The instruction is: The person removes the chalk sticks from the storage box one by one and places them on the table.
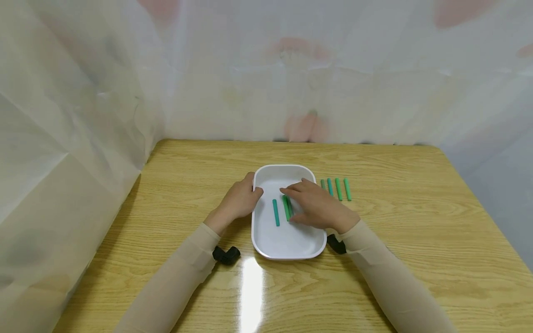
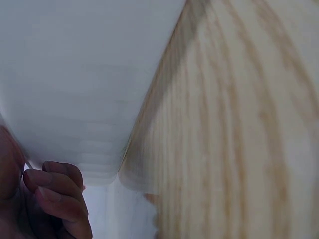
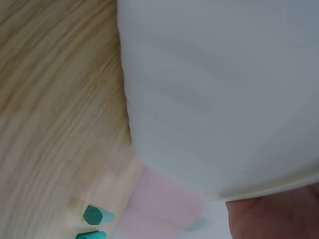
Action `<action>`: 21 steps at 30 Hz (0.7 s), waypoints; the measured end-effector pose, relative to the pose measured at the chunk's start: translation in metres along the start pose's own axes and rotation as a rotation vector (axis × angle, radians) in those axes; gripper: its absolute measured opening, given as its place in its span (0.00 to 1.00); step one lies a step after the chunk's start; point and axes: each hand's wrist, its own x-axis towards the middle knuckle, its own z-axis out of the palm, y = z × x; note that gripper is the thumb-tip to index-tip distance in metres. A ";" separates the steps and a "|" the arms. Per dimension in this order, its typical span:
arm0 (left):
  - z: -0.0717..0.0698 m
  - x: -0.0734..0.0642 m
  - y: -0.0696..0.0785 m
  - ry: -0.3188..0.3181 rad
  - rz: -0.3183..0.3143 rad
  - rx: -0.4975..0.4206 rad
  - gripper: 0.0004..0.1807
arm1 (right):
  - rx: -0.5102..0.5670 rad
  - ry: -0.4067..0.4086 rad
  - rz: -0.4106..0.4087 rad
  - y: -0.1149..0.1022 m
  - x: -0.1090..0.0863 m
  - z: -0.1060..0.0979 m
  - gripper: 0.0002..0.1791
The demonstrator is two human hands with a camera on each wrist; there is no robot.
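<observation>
A white rectangular tray point(image 1: 287, 245) with rounded corners stands on the wooden table. On its left side my left hand point(image 1: 241, 199) grips the rim, thumb over the inside and fingers outside; curled fingertips point(image 2: 57, 191) show beside the tray wall in the left wrist view. Over the tray's right rim reaches my right hand point(image 1: 314, 203), its thumb and fingertips at the two ends of a dark green stick point(image 1: 290, 207). Close beside that lies a bright green stick point(image 1: 286, 209), and further left a teal stick point(image 1: 276, 212). The right wrist view shows mostly the tray's outer wall point(image 3: 214, 99).
Right of the tray several similar sticks lie in a row on the table, among them a blue-teal stick point(image 1: 330, 186) and a light green stick point(image 1: 347, 189). A pale sheet point(image 1: 233, 92) hangs behind the table, with another point(image 1: 62, 152) along its left.
</observation>
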 end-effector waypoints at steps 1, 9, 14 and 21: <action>0.000 0.000 0.000 -0.001 -0.002 0.001 0.29 | -0.005 -0.003 0.001 0.000 0.000 0.000 0.44; 0.000 0.000 0.001 -0.003 -0.002 0.003 0.29 | -0.026 -0.040 0.044 -0.003 0.001 0.001 0.44; 0.000 0.000 0.002 -0.002 -0.009 -0.007 0.29 | -0.051 -0.064 0.071 -0.004 0.002 0.002 0.44; 0.001 0.000 0.001 -0.008 -0.018 -0.021 0.29 | -0.093 -0.072 0.083 -0.004 0.004 0.005 0.44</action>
